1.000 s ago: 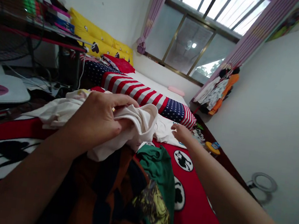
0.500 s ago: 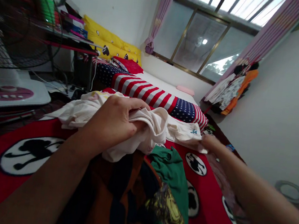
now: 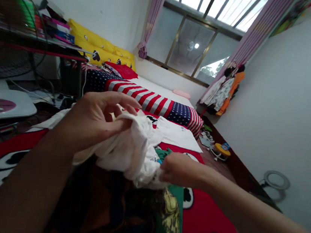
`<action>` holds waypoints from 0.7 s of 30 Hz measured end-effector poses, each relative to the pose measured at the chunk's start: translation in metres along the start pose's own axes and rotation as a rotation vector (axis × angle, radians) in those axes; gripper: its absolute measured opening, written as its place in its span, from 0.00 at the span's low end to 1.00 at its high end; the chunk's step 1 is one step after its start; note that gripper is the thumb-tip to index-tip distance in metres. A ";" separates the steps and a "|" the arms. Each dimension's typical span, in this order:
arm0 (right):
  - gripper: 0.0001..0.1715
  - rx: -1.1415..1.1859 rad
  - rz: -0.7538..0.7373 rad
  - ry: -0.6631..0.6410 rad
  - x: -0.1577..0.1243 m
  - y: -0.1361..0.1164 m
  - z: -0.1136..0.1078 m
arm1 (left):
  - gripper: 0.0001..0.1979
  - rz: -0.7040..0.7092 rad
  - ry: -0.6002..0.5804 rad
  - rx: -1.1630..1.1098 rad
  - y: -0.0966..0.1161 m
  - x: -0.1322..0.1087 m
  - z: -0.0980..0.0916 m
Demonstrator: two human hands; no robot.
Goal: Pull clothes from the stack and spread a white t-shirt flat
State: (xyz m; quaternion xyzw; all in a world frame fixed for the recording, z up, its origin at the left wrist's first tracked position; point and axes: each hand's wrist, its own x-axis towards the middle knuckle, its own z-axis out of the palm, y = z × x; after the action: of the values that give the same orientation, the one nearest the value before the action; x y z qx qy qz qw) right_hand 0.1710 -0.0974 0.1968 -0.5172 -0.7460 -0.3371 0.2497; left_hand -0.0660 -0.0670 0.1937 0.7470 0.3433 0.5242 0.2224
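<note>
1 left grip (image 3: pixel 91 118) | 1 right grip (image 3: pixel 179 168) | white cloth (image 3: pixel 136 148) held (pieces uncountable)

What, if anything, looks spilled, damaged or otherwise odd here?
Nothing stands out: no visible spill or damage. The white cloth gripped by the left hand and right hand is merely bunched, while the white garment beyond lies flat.

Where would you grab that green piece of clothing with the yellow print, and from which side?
Probably by the right edge of the green garment, beside its yellow print, coming from the right: that edge lies exposed on the red blanket, while bunched white cloth hides some of it farther up.
</note>
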 end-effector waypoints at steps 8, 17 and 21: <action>0.20 1.036 0.294 -0.292 0.030 0.034 0.047 | 0.28 0.033 -0.410 0.234 -0.046 0.006 0.053; 0.27 0.165 0.494 -0.685 -0.019 0.134 0.215 | 0.13 -0.157 -0.583 0.303 -0.124 0.002 0.111; 0.37 0.112 0.386 -0.843 -0.026 0.134 0.235 | 0.12 -0.173 -0.562 0.288 -0.124 0.000 0.112</action>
State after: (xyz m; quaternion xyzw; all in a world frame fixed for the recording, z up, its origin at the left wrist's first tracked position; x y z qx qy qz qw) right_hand 0.2999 0.0976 0.0579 -0.7242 -0.6895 -0.0038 0.0105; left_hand 0.0042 0.0187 0.0691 0.8542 0.4012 0.2228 0.2442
